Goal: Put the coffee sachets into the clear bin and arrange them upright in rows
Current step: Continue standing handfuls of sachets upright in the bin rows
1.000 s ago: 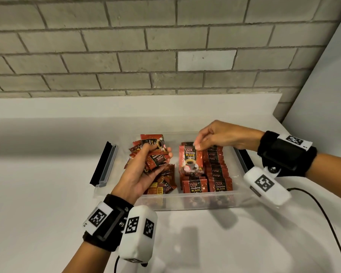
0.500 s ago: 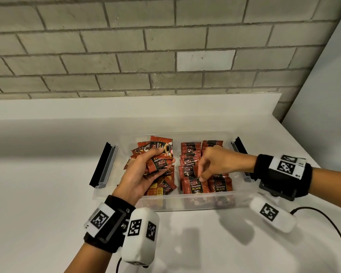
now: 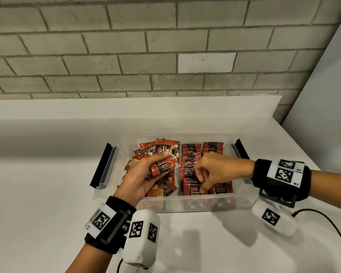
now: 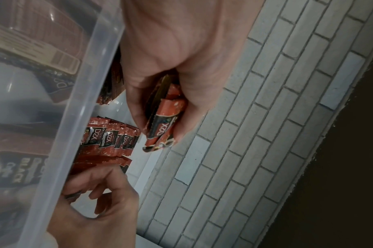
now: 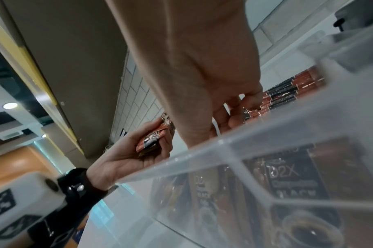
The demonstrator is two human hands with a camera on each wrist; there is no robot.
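A clear bin (image 3: 171, 197) stands on the white counter (image 3: 37, 194). Its right half holds two rows of upright red-and-black coffee sachets (image 3: 220, 189), and loose sachets (image 3: 163, 189) lie jumbled in its left half. Above that jumble my left hand (image 3: 158, 164) grips a bundle of several sachets (image 3: 166, 152), which the left wrist view shows clamped between thumb and fingers (image 4: 166, 117). My right hand (image 3: 200, 183) reaches down into the front of the left row, fingers curled and pinching a sachet's top edge (image 4: 71, 196). The right wrist view shows its fingertips (image 5: 234, 117) among the row tops (image 5: 283, 94).
Black latch flaps hang open at the bin's left end (image 3: 104, 166) and right end (image 3: 238, 148). A raised white ledge and a brick wall (image 3: 165, 56) close off the back, and a grey panel (image 3: 323, 115) stands at the right. A black cable (image 3: 333, 229) trails over the counter at the front right.
My right hand has brought one sachet down from above the rows and pushed it into the front of the left row. The left hand has kept its bundle, almost still.
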